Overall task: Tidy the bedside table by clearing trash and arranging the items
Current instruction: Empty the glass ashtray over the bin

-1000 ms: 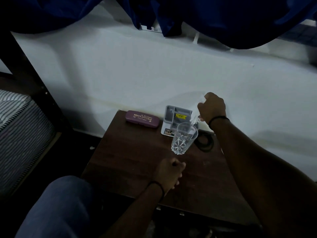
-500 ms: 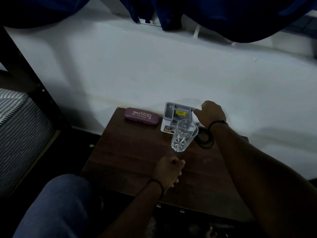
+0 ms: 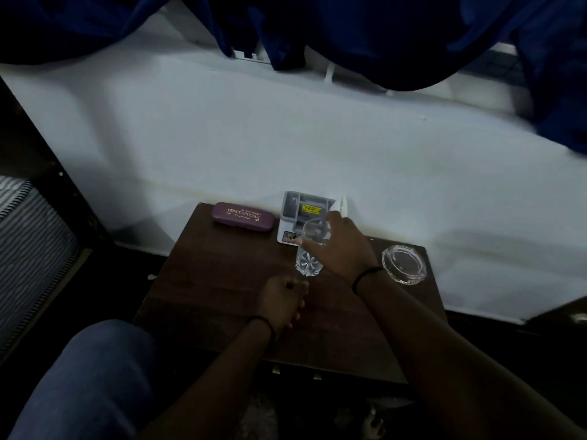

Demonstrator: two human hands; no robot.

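On the dark wooden bedside table (image 3: 216, 290) a clear cut-glass tumbler (image 3: 307, 265) stands upright near the middle. My right hand (image 3: 341, 249) wraps its upper part, thumb across the front and fingers by the rim. My left hand (image 3: 282, 301) rests as a closed fist on the table just in front of the tumbler. A grey desk organizer (image 3: 301, 209) with a yellow label stands at the back edge. A small white item (image 3: 343, 204) leans at its right side. A purple glasses case (image 3: 243, 216) lies to its left.
A round glass ashtray (image 3: 403, 263) sits at the table's right rear corner. The white wall (image 3: 286, 138) rises directly behind the table, with blue curtains (image 3: 381, 33) hanging above. A striped mattress (image 3: 31, 249) is at the left, and my knee (image 3: 95, 376) is at the front left.
My right hand has left the white item beside the organizer and has come back and left onto the tumbler. The ashtray has come into view. My left fist has stayed put.
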